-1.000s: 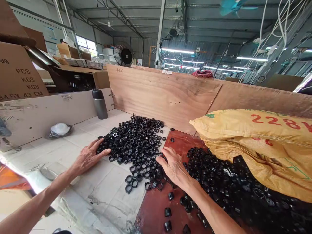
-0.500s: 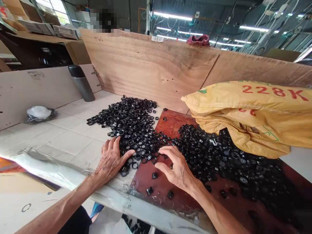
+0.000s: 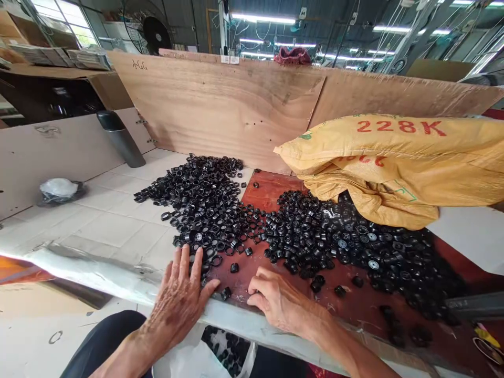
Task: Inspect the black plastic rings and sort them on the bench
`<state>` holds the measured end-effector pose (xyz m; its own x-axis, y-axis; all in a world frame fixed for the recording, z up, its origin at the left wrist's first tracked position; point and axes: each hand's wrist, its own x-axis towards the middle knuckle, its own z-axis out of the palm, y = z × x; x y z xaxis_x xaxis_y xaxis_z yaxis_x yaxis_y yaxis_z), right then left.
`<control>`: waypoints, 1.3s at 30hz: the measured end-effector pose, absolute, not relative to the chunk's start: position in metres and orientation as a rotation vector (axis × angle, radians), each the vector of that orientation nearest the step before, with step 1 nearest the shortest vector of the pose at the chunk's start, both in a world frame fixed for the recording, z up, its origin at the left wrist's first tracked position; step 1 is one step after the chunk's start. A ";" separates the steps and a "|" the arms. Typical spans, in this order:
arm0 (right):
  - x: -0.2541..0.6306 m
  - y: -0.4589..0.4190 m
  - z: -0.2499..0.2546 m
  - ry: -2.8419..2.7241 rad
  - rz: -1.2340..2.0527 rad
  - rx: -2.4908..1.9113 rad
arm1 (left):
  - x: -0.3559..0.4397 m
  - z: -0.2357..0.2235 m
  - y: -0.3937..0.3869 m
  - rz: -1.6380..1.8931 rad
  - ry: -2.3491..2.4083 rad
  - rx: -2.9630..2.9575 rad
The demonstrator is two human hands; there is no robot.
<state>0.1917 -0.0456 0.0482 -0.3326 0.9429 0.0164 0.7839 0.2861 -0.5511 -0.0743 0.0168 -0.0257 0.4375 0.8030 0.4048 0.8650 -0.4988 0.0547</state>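
Palm down at the table's front edge, my left hand (image 3: 179,294) is open, its fingertips at the near end of a pile of black plastic rings (image 3: 208,210). My right hand (image 3: 277,299) is closed over the red-brown board (image 3: 268,191), fingers curled toward the thumb; whatever they hold is hidden. Between my hands lie a few loose black parts (image 3: 226,293). A second heap of black round parts (image 3: 326,236), some with disc-like faces, spreads beyond and to the right of my right hand. Below the edge, a white bag (image 3: 185,359) is open with black parts inside.
A yellow woven sack (image 3: 394,168) lies over the right heap. A plywood panel (image 3: 220,100) closes the back. On the left stand a dark bottle (image 3: 121,139) and a white bundle in clear plastic (image 3: 59,188). A fan (image 3: 155,34) is behind the panel.
Both hands have moved back toward the front edge, away from the piles. My right hand's fingers have curled in. The view has shifted, and more of the white bag shows.
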 end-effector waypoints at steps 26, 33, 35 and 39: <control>0.170 0.006 0.041 -1.545 1.148 -1.484 | -0.065 -0.008 0.016 -1.105 -1.531 -2.867; 0.160 0.005 0.049 -1.104 1.488 -1.148 | -0.042 0.011 0.014 -1.921 -2.114 -2.873; 0.161 0.004 0.052 -1.153 1.383 -1.135 | -0.030 0.019 0.018 -2.261 -2.251 -2.822; 0.163 0.003 0.048 -1.368 1.124 -1.244 | -0.019 0.026 0.024 -2.549 -2.405 -2.922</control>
<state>0.1633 0.0028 0.0477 -0.0437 0.9973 0.0592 0.1360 0.0646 -0.9886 -0.0186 0.0245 0.0258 0.3224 0.9402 -0.1101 -0.1648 0.1703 0.9715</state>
